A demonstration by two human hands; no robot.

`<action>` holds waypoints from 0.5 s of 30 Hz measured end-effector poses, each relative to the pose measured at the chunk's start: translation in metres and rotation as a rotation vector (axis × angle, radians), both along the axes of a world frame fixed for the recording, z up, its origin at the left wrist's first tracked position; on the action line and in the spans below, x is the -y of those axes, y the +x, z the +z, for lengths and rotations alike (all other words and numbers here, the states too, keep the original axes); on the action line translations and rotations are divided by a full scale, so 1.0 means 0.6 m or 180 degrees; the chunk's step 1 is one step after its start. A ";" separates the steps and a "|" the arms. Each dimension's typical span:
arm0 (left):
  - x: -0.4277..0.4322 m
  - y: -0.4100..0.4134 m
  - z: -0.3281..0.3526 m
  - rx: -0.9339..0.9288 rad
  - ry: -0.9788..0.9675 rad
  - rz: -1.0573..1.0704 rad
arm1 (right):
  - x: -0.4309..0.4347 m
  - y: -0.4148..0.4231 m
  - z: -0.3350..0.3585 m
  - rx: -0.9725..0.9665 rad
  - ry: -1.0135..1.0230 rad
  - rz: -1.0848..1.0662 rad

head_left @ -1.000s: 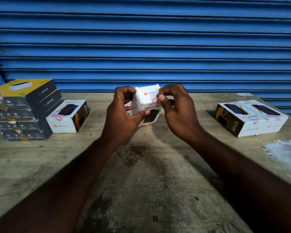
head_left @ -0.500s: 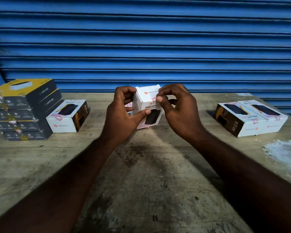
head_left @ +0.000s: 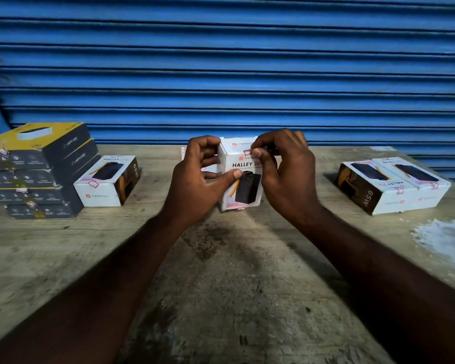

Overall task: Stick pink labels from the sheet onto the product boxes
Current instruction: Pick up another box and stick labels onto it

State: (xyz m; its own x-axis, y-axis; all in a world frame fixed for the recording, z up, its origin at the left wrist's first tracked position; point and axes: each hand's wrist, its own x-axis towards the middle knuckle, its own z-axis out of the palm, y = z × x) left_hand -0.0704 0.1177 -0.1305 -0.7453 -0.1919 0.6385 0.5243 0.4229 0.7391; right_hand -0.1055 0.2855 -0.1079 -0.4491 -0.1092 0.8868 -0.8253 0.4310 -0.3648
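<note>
pink label (head_left: 248,152) pinched by right fingers (head_left: 257,153) on box (head_left: 230,179)

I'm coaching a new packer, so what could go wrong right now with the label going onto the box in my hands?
The right hand pinches the pink label right on the top edge of the box, so it may crease or sit crooked. The left hand holds the box by thumb and fingertips only, so pressing might twist it.
</note>
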 end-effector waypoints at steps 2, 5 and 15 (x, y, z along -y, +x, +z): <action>0.000 0.000 0.000 0.0009 0.0005 -0.0012 | -0.001 -0.001 0.000 -0.0004 -0.0016 0.0028; 0.000 0.002 0.001 0.0022 -0.0030 -0.0025 | 0.000 -0.001 0.002 0.0043 -0.0022 0.0095; 0.001 0.008 0.005 -0.0007 -0.0175 -0.0111 | -0.001 0.001 0.004 0.0168 -0.0015 0.0194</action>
